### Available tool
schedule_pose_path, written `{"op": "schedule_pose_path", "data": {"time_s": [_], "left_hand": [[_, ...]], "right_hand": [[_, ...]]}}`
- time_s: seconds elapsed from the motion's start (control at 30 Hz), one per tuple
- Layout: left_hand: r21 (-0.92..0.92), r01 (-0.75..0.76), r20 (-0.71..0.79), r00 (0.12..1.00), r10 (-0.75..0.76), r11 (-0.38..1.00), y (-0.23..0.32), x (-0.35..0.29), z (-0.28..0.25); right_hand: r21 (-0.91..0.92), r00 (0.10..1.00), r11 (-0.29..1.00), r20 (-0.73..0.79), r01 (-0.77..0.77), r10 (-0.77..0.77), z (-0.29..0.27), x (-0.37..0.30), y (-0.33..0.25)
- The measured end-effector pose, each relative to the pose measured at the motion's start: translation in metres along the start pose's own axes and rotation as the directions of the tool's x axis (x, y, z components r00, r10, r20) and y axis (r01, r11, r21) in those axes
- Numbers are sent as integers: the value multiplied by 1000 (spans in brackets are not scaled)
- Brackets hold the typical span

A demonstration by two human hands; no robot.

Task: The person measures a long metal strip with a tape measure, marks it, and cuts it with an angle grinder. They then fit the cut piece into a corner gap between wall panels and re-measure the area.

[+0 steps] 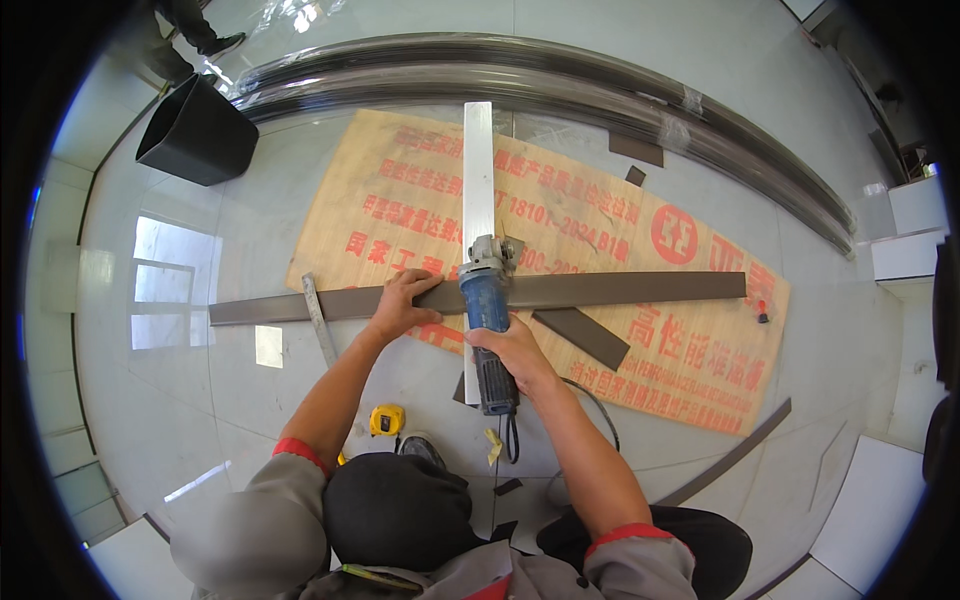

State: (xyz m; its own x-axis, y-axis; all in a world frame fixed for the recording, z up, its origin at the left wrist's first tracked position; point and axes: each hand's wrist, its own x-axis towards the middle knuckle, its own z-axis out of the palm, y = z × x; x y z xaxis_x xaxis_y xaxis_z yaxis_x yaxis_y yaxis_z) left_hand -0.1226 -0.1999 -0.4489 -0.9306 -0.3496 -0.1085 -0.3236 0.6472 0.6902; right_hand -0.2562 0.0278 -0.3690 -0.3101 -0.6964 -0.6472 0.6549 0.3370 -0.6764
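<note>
A long dark brown strip (620, 288) lies crosswise over a printed wooden board (400, 215) on the floor. My left hand (403, 303) holds the strip down, its fingers over the far edge and its thumb near the near edge. My right hand (515, 352) is closed round the body of a blue and black angle grinder (485, 297). The grinder's head is just beyond the strip, over a long silver metal bar (479, 170) that runs away from me. I cannot make out whether the disc touches anything.
Long wrapped dark profiles (560, 82) lie beyond the board, near a black bin (200, 132). A metal ruler (318, 318) crosses the strip's left part. A short brown offcut (583, 338), a yellow tape measure (386, 419) and the grinder's cord (605, 415) are close by. Another person's legs show far left.
</note>
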Motion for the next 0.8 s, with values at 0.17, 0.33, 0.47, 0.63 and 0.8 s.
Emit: {"op": "schedule_pose_path", "data": {"time_s": [0.17, 0.33, 0.47, 0.63, 0.8], "left_hand": [[-17, 0, -7, 1000, 0, 1000, -3, 0, 2], [-21, 1, -5, 1000, -1, 1000, -3, 1, 3], [-17, -7, -7, 1000, 7, 1000, -3, 0, 2], [33, -64, -34, 997, 65, 997, -2, 0, 1], [-15, -36, -26, 999, 36, 999, -3, 1, 1]], "right_hand": [[38, 1000, 999, 2, -28, 28, 0, 4, 5], [83, 999, 996, 13, -43, 42, 1, 10, 8], [101, 999, 994, 5, -40, 40, 1, 12, 12], [94, 999, 994, -3, -48, 49, 3, 11, 9], [92, 999, 995, -5, -48, 48, 5, 12, 11]]}}
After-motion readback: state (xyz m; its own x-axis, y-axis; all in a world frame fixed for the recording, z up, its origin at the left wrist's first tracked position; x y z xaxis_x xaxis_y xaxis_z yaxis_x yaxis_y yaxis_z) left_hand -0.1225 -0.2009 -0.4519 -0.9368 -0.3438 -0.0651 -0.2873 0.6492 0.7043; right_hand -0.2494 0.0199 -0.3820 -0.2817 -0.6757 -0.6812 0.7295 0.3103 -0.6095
